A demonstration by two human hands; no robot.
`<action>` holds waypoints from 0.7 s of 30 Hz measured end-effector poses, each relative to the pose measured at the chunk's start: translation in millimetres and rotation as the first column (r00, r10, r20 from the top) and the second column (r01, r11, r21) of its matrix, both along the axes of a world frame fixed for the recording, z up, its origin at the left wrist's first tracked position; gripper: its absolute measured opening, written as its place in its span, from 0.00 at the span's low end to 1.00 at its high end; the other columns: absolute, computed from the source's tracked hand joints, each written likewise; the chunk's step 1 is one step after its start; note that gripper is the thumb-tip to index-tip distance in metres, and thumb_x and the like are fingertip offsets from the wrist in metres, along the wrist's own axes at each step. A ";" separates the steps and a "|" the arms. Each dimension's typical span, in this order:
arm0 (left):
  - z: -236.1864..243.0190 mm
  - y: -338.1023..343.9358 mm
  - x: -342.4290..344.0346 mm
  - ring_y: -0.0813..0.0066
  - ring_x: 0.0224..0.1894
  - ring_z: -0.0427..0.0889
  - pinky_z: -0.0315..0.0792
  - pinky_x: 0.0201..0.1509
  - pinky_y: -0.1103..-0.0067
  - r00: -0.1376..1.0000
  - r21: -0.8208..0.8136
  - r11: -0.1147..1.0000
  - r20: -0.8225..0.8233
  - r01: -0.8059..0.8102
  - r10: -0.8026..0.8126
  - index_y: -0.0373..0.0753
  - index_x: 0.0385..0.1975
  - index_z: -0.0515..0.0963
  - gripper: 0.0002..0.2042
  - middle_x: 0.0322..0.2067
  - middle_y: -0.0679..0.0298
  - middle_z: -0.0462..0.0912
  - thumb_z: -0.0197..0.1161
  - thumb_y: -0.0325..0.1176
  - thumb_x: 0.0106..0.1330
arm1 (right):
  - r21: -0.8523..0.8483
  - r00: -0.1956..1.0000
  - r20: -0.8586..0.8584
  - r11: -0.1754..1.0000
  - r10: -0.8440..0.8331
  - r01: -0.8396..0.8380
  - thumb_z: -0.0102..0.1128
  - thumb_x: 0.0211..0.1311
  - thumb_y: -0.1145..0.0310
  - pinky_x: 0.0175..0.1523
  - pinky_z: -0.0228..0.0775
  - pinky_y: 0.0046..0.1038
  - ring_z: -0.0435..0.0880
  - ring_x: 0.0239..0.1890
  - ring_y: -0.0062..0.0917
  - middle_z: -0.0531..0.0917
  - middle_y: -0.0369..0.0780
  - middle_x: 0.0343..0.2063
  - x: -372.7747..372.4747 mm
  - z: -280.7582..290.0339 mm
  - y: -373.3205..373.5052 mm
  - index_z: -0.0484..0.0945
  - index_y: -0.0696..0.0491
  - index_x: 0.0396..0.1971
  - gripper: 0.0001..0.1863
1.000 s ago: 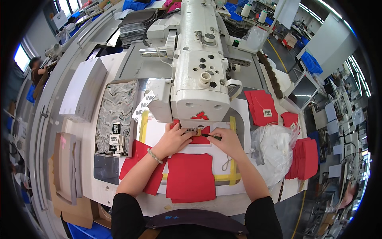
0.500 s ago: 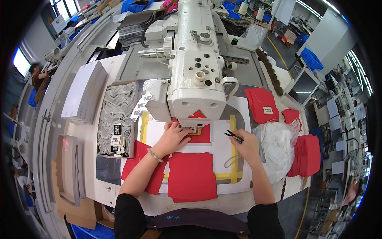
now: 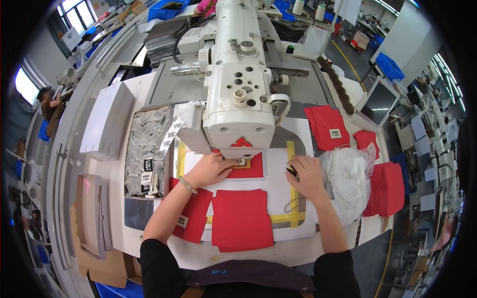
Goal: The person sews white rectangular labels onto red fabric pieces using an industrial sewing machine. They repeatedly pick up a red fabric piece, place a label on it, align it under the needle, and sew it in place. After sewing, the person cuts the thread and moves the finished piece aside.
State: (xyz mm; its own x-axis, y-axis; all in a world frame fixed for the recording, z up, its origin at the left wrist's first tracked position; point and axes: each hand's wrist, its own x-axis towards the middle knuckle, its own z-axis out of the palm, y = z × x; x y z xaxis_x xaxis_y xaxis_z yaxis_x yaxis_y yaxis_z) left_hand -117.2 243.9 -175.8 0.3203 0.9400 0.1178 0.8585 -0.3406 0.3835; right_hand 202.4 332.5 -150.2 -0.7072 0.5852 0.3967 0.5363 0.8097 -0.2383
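My left hand lies flat on a red fabric piece under the head of a white sewing machine, fingertips next to the needle area. My right hand rests on the white template board to the right, closed around small dark snips. A red fabric square sits on the board just in front of me, and another red piece with a small label lies under my left forearm.
A pile of patterned grey fabric pieces with labels sits left. Red labelled pieces and a red stack lie right, beside a crumpled clear plastic bag. White boxes stand far left. A person works in the distance.
My right hand has drawn away from the needle area to the right with the snips and come down on the board. My left hand stays on the red piece.
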 end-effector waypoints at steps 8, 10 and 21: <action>-0.8 12.0 1.9 0.58 0.28 0.81 0.76 0.37 0.67 0.995 -0.066 0.996 0.086 0.064 -0.058 0.45 0.44 0.82 0.15 0.28 0.58 0.83 0.59 0.30 0.55 | 0.029 0.898 0.044 0.898 0.438 -0.439 0.61 0.50 0.73 0.52 0.59 0.33 0.75 0.48 0.28 0.78 0.35 0.54 -58.3 -34.8 2.2 0.75 0.50 0.40 0.15; -5.6 8.7 1.5 0.60 0.29 0.81 0.76 0.38 0.69 0.989 0.091 0.995 0.139 0.045 -0.057 0.45 0.40 0.83 0.12 0.27 0.60 0.83 0.62 0.31 0.55 | -0.002 0.889 0.077 0.892 0.451 -0.452 0.60 0.50 0.72 0.53 0.58 0.33 0.74 0.49 0.28 0.78 0.36 0.55 -66.8 -41.3 4.2 0.74 0.51 0.42 0.16; -21.5 -3.9 -3.7 0.71 0.43 0.79 0.68 0.53 0.69 0.999 0.332 0.943 -0.042 0.022 -0.009 0.49 0.41 0.84 0.11 0.38 0.74 0.85 0.67 0.36 0.58 | -0.019 0.870 0.157 0.882 0.467 -0.470 0.58 0.54 0.68 0.54 0.58 0.32 0.72 0.51 0.28 0.76 0.35 0.57 -74.2 -46.2 6.5 0.74 0.51 0.46 0.17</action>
